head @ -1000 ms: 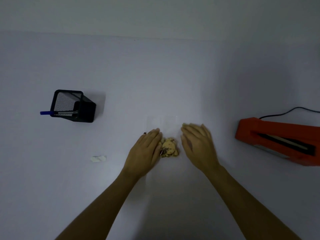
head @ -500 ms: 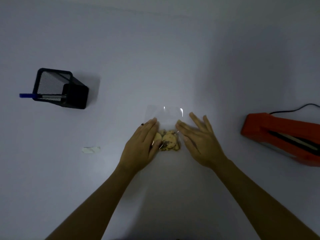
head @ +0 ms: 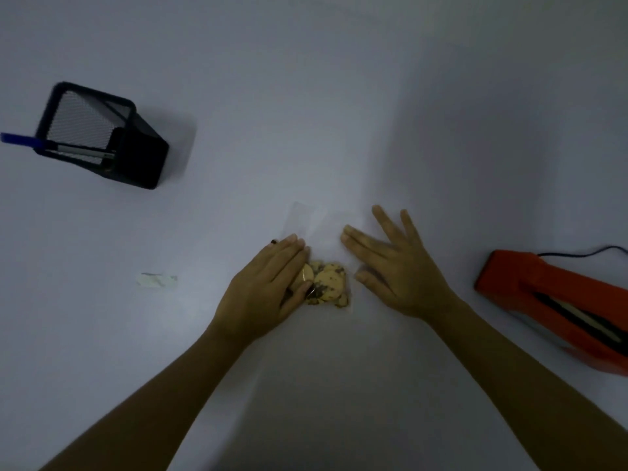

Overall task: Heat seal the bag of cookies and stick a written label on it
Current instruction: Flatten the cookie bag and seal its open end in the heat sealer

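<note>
A clear plastic bag [head: 311, 224] lies flat on the white table, with several chocolate-chip cookies [head: 328, 283] bunched at its near end. My left hand [head: 265, 287] rests palm down on the bag's left side, thumb touching the cookies. My right hand [head: 396, 266] lies flat on the bag's right side with fingers spread. An orange heat sealer [head: 557, 304] with a black cord sits at the right. A small white label [head: 157, 279] lies on the table to the left.
A black mesh pen holder [head: 102, 136] stands at the far left with a blue-capped pen [head: 20, 139] sticking out of it. The sealer's cord [head: 591, 251] runs off the right edge.
My right hand has spread its fingers and slid slightly right on the bag. The left hand has shifted closer over the cookies. The view has tilted a little.
</note>
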A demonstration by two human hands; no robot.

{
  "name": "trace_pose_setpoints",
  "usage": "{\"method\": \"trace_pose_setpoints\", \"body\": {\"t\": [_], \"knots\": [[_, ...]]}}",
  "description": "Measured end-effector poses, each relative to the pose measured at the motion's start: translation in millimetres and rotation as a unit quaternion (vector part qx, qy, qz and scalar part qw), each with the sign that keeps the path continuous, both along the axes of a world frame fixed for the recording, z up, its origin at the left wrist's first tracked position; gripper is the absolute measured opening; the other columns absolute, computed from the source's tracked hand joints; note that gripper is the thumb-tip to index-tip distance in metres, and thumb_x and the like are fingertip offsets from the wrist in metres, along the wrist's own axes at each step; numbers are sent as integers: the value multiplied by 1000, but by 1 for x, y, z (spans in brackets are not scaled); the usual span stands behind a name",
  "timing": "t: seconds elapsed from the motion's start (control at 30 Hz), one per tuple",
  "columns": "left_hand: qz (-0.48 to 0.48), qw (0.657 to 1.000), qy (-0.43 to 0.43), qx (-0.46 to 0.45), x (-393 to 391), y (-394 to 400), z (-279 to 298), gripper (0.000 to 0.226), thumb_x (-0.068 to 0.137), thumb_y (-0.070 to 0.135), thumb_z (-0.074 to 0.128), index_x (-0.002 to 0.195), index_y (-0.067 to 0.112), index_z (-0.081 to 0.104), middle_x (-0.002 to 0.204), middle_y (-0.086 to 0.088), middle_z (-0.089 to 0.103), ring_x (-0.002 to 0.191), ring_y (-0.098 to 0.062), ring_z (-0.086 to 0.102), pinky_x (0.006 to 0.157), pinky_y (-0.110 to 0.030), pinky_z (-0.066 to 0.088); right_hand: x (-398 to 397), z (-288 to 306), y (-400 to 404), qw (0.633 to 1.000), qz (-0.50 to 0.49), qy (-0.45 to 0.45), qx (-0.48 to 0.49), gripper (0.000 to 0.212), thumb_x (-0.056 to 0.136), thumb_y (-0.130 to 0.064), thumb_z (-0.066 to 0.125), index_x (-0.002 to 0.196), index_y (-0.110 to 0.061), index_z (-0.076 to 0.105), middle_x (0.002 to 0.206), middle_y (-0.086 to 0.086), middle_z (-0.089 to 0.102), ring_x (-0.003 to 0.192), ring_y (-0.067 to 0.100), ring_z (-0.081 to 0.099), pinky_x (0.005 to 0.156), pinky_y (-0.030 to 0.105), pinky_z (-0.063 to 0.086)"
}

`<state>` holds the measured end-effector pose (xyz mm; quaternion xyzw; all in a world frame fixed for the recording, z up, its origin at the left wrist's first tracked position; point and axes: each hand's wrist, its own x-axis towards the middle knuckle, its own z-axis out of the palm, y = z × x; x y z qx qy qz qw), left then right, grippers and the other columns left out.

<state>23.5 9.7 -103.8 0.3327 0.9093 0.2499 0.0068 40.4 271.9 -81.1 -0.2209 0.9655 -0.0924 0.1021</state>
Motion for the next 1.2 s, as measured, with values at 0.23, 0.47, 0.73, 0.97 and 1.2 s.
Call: {"method": "trace_pose_setpoints", "body": {"t": [0.23, 0.47, 0.73, 0.97, 1.2], "knots": [[9, 1000, 12, 7, 0, 3, -1, 49, 94, 38, 50, 128, 4, 57, 133, -12, 57, 128, -24, 49, 106, -38, 42, -9, 7, -6, 998, -15, 57, 2, 54, 100, -43, 30, 140, -10, 45, 149, 7, 41, 145, 37, 17, 113, 65, 12], [8, 1000, 9, 14, -1, 1, 0, 48, 95, 40, 50, 128, 6, 58, 134, -10, 56, 129, -21, 49, 110, -33, 37, -37, 2, -21, 995, 99, 8, -20, 55, 100, -43, 27, 142, -12, 42, 151, 4, 38, 146, 36, 14, 114, 64, 11], [10, 1000, 13, 26, -1, 0, 0, 45, 94, 36, 53, 124, 4, 61, 133, -12, 58, 129, -23, 49, 107, -38, 42, -53, 4, -16, 999, 37, 2, -5, 60, 99, -44, 14, 146, -11, 33, 153, 6, 32, 146, 38, 8, 113, 66, 6], [11, 999, 26, 17, -1, -1, -1, 46, 94, 36, 53, 127, 4, 58, 133, -13, 57, 129, -24, 49, 107, -38, 42, -61, -4, -34, 994, 102, -4, 26, 55, 99, -45, 19, 148, -24, 31, 159, 11, 17, 146, 40, 2, 110, 70, 6], [-6, 998, 55, 28, 0, 2, -3, 38, 95, 26, 57, 123, 0, 60, 124, -17, 63, 118, -28, 59, 99, -42, 48, -58, -5, -38, 997, 72, -15, 20, 59, 99, -45, 14, 148, -18, 32, 158, 14, 15, 146, 42, 1, 109, 71, 5]]}}
